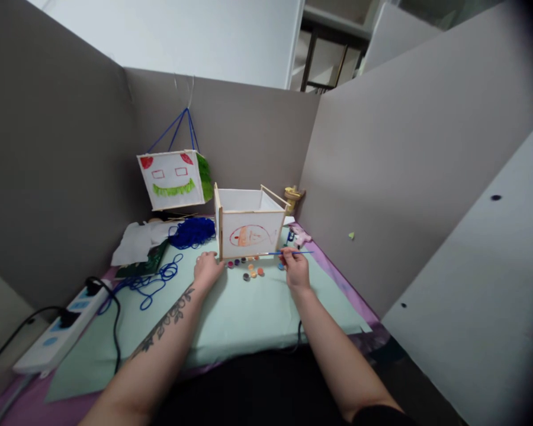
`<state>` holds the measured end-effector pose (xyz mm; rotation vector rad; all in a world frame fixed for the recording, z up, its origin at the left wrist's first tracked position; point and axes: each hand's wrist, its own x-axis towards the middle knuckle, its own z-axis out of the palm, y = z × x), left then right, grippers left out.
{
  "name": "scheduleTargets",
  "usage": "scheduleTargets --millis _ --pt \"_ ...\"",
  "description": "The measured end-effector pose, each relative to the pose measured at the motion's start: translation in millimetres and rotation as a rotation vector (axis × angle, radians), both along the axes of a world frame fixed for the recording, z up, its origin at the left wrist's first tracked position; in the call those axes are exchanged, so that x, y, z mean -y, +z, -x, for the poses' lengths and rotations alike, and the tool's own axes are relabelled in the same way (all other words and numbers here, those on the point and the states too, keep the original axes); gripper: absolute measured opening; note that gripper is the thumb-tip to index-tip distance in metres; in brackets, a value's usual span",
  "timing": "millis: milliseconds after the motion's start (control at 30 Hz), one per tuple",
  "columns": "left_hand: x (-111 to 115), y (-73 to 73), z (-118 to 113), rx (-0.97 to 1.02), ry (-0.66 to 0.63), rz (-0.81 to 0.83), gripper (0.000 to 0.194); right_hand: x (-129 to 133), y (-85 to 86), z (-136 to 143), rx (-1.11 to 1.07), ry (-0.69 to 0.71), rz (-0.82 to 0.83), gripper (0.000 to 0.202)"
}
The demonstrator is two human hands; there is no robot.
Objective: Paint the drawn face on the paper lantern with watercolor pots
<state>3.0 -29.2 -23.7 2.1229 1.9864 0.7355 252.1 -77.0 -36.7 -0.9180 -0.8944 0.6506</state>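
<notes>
We see gray partitions [382, 160] standing on 3 sides of the worktop [346, 290], whose purple covering shows around a pale green sheet [249, 325]. Toward its far side, in front of us, an open-topped white box [269, 222] with a thin wooden frame stands on the sheet; its near panel bears a red and orange fish drawing [251, 235]. Behind it to the left, we see another white box [173, 177] hanging by blue cords, with 2 red corner patches, 2 outlined rectangles and a green fringe. A white power strip [57, 334] lies at the left edge, 2 black plugs in it. Left of the open box sits a heap of blue cord [192, 232], with loose loops nearer us.

Our left hand [208, 269] is at the open box's lower left corner; we cannot tell whether its grip pinches the frame or only rests there. Our right hand [296, 269] has its grip pinching a slim blue paintbrush [302, 252], pointed left along the box's lower edge; we cannot tell whether the tip touches. Between the hands lie small paint pots [260, 271] in several colors.
</notes>
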Motion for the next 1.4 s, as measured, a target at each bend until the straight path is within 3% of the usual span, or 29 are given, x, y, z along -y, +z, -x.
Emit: scheduleTargets --millis 200,333,567,667,767,967,1400 --pt "-9 -5.4 0 0.024 -0.079 0.111 0.032 5 -0.8 0 0.142 0.034 -0.01 0.031" --pt "-9 -3.1 -1 0.093 -0.05 0.032 0.029 11 5.5 2 0.244 -0.004 -0.058 0.03" --pt "2 5.4 -3 0.321 -0.04 -0.072 0.027 7 52.9 22 0.31 -0.173 -0.254 0.02" --pt "5 6.8 -3 0.355 -0.058 -0.113 0.028 -2 65.5 35 0.375 -0.287 -0.331 0.02" --pt "4 7.1 -3 0.386 -0.064 -0.116 0.029 -11 64.5 44 0.483 -0.356 -0.393 0.018" --pt "5 8.1 -3 0.406 -0.08 -0.121 0.031 -14 53.1 47 0.646 -0.307 -0.437 0.023" --pt "8 10.4 -4 0.391 -0.079 -0.107 0.029 -19 50.7 49 0.722 -0.257 -0.38 0.025"
